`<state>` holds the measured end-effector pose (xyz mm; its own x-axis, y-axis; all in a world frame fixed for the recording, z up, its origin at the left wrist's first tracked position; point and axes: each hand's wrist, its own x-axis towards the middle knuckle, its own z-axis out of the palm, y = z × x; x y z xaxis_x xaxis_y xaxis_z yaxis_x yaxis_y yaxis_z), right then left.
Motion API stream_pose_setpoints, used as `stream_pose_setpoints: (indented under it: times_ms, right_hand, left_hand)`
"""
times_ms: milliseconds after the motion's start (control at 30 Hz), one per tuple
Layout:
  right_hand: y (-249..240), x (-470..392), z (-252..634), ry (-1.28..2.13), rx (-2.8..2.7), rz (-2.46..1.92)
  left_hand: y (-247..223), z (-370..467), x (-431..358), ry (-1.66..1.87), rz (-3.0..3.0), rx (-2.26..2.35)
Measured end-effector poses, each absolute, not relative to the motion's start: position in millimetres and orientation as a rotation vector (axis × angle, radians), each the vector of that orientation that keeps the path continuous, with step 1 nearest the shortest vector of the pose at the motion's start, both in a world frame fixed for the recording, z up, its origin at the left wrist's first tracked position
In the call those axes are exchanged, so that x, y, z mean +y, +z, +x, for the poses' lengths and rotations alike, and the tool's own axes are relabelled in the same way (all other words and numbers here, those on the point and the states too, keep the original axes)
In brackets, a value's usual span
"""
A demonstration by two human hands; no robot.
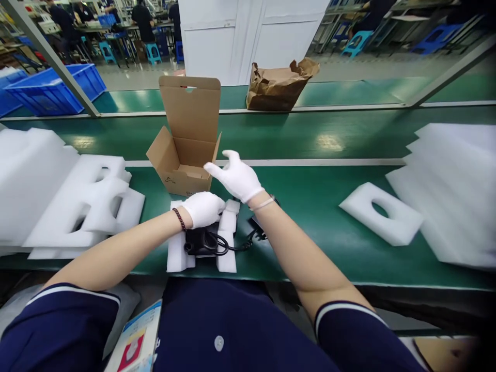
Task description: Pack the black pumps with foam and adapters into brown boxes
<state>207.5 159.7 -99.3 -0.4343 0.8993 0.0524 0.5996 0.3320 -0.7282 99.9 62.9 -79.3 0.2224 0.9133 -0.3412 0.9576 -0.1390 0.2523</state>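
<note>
My right hand (237, 178), in a white glove, is raised just in front of an open cardboard box (188, 181). Its thumb and fingers are apart and nothing is in them. My left hand (204, 209), gloved too, curls down over a black device (199, 243) that sits between two white foam pieces (227, 248). The left fingertips touch near the right foam piece, and what they grip is hidden. A black cable (222, 245) lies looped over the device and runs right to a small dark item (257, 226), partly covered by my right forearm.
Stacked white foam sheets (96, 206) lie at left, and another foam stack (461, 191) at right. One foam piece with an oval hole (387, 212) rests on the green bench (306, 222). Beyond are a crumpled brown paper bag (277, 93) and blue crates (58, 90).
</note>
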Motion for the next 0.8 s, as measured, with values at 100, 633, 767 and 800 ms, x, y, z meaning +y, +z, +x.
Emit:
stream_pose_setpoints:
  times_ms: [100, 633, 767, 800]
  right_hand:
    - [-73.6, 183.5, 185.7, 0.716, -2.375, -1.364]
    - [-142.7, 62.6, 283.5, 1.235, -2.607, -1.289]
    - [-114.0, 63.4, 281.5, 1.052, -2.613, -1.205]
    - [-99.3, 65.7, 282.3, 1.014, -2.595, -1.159]
  left_hand:
    - [-55.4, 75.1, 51.2, 0.154, 2.103, 1.652]
    - [-168.5, 66.1, -77.8, 0.581, 1.306, 1.969]
    - [-142.2, 76.5, -91.1, 0.696, 1.409, 1.981]
    - [-131.0, 75.5, -91.9, 0.725, 1.445, 1.994]
